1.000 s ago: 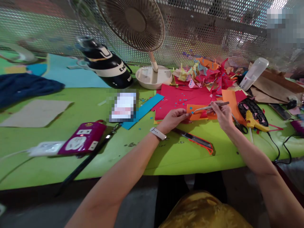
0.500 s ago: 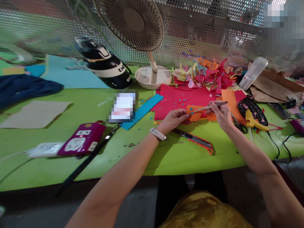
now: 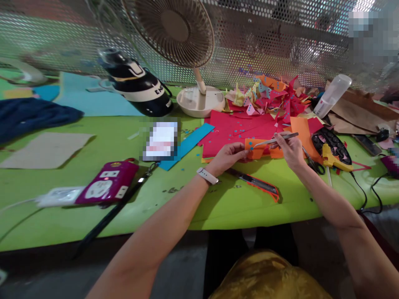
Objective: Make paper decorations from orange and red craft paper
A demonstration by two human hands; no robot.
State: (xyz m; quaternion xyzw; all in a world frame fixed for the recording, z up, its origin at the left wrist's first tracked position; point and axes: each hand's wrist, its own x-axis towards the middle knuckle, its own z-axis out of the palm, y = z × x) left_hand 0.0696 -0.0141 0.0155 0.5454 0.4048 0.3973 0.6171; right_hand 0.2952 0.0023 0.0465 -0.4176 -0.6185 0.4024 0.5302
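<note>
My left hand (image 3: 231, 157) pinches the left edge of a small orange piece of paper (image 3: 257, 154), holding it above the front edge of the red paper sheets (image 3: 222, 131). Blue dots show on the orange paper near its upper left. Between the fingers of my right hand (image 3: 290, 149) is a pair of tweezers (image 3: 276, 140), its tips at the orange paper beside a blue dot. A box cutter (image 3: 258, 185) with an orange edge lies on the green table just below my hands. Scissors (image 3: 313, 162) lie right of my right hand, partly over orange paper.
A yellow glue gun (image 3: 335, 158) rests by a black tray (image 3: 331, 145) on the right. Behind are a heap of paper scraps (image 3: 271, 97), a clear bottle (image 3: 333, 96) and a fan (image 3: 201, 101). Leftward are a black flask (image 3: 140, 87), a phone (image 3: 161, 140) and a purple power strip (image 3: 107, 182).
Both hands stay almost where they were. The orange paper has tilted slightly, and the tweezer tips remain at it.
</note>
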